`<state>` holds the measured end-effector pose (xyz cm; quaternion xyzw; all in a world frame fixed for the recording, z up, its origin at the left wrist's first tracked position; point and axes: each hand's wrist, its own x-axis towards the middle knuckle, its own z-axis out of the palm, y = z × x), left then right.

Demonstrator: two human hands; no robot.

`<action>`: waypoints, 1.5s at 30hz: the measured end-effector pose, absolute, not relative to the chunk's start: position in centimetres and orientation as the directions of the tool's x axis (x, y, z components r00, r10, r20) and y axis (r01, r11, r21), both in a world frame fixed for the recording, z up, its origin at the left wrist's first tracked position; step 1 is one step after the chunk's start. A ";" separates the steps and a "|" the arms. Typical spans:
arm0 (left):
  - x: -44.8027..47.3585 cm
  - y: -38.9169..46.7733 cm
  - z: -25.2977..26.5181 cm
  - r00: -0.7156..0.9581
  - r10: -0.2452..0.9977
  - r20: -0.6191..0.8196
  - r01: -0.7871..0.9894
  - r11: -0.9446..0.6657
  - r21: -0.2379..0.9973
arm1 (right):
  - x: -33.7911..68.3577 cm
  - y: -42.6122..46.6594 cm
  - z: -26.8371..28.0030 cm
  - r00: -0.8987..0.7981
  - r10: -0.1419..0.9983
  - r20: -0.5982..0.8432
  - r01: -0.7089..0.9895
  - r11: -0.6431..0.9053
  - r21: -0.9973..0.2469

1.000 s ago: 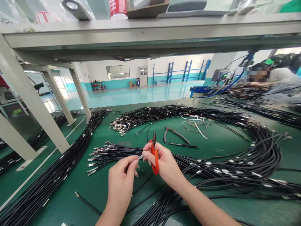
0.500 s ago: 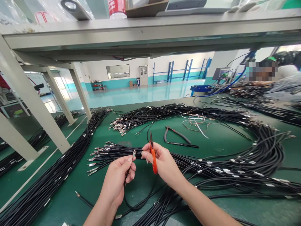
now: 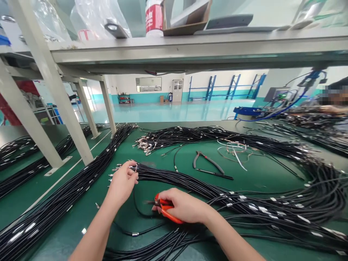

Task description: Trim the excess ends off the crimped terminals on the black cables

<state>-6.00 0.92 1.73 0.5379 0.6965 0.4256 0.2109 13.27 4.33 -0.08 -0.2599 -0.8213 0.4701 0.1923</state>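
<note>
My left hand (image 3: 123,183) is closed on a black cable (image 3: 135,203) near its end, over the tips of a bundle of black cables (image 3: 174,177) with metal connectors. The cable hangs from the fingers and curves down toward the right. Lower on the right, my right hand (image 3: 185,206) is wrapped round orange-handled scissors (image 3: 170,214), their dark, pointed blades turned left. Loose cable with a silvery band (image 3: 135,234) lies below the hands.
Pliers with grey handles (image 3: 210,163) and a thin black tool (image 3: 214,174) lie beyond the hands. More cable bundles (image 3: 92,174) run along both sides. A shelf beam (image 3: 179,52) crosses overhead on posts (image 3: 81,141). Another person's hand (image 3: 333,109) shows far right.
My left hand has moved left with the cable, to the connector ends of the bundle. My right hand has lowered, and the scissors now point left instead of up. The view has shifted left.
</note>
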 end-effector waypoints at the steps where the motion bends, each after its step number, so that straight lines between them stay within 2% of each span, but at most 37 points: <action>1: -6.6 0.7 2.2 -0.321 0.932 0.167 0.705 0.118 0.699 | 13.3 4.1 0.0 -0.841 0.540 0.028 0.248 0.431 -0.868; 3: -7.3 0.0 2.9 -0.338 0.918 0.207 0.872 0.222 0.437 | 13.3 3.9 0.2 -0.892 0.452 -0.027 0.252 0.446 -0.859; 5: -7.2 -0.9 3.3 -0.321 0.904 0.283 0.923 0.232 0.306 | 13.5 3.9 0.3 -0.907 0.420 -0.038 0.246 0.452 -0.857; 7: -6.5 -2.1 3.1 -0.202 0.933 0.297 0.947 0.108 0.303 | 13.6 4.0 0.4 -0.924 0.376 -0.070 0.244 0.439 -0.865; 10: -4.8 -4.1 1.8 0.047 0.983 0.176 0.931 -0.107 0.348 | 13.9 4.2 0.4 -0.937 0.313 -0.157 0.277 0.387 -0.880; 12: -4.1 -5.4 0.6 0.084 0.995 0.045 0.948 -0.093 0.303 | 13.8 4.2 0.3 -0.935 0.305 -0.181 0.289 0.358 -0.888; 14: -3.8 -6.7 -0.6 0.050 0.997 -0.053 0.973 -0.036 0.227 | 13.5 4.4 0.1 -0.920 0.370 -0.129 0.267 0.352 -0.897; 16: -3.8 -7.6 -1.4 0.013 0.995 -0.104 0.984 0.006 0.179 | 12.9 4.8 -0.3 -0.839 0.543 0.009 0.259 0.414 -0.873; 18: -3.9 -8.1 -1.8 -0.018 0.991 -0.130 0.986 0.039 0.160 | 12.6 5.4 -1.0 -0.670 0.717 0.192 0.356 0.538 -0.764; 20: -4.0 -8.2 -1.9 -0.036 0.989 -0.142 0.987 0.058 0.152 | 12.5 6.2 -1.7 -0.535 0.775 0.337 0.515 0.615 -0.597; 22: -3.9 -8.1 -1.6 -0.039 0.989 -0.145 0.986 0.062 0.157 | 12.6 6.8 -2.4 -0.509 0.764 0.398 0.607 0.646 -0.463; 25: -4.0 -7.6 -1.0 -0.022 0.988 -0.153 0.978 0.053 0.202 | 12.6 7.4 -3.1 -0.552 0.709 0.439 0.639 0.698 -0.323; 29: -4.5 -6.7 -0.4 -0.007 0.988 -0.156 0.941 0.059 0.334 | 12.0 7.8 -3.7 -0.599 0.599 0.531 0.658 0.746 -0.100; 31: -4.7 -6.1 -0.3 0.003 0.993 -0.115 0.918 0.043 0.394 | 11.7 8.0 -3.9 -0.602 0.570 0.560 0.668 0.744 -0.039; 34: -5.0 -4.8 -0.3 0.027 0.999 -0.044 0.885 -0.003 0.466 | 11.7 8.3 -4.1 -0.562 0.575 0.594 0.687 0.725 -0.052; 40: -5.3 0.0 -0.6 -0.007 1.000 0.028 0.730 -0.014 0.684 | 12.1 8.5 -4.0 -0.512 0.625 0.590 0.660 0.725 -0.195; 45: -6.0 1.0 -0.6 -0.036 0.998 0.061 0.735 -0.015 0.677 | 12.4 8.5 -4.0 -0.422 0.694 0.583 0.610 0.693 -0.384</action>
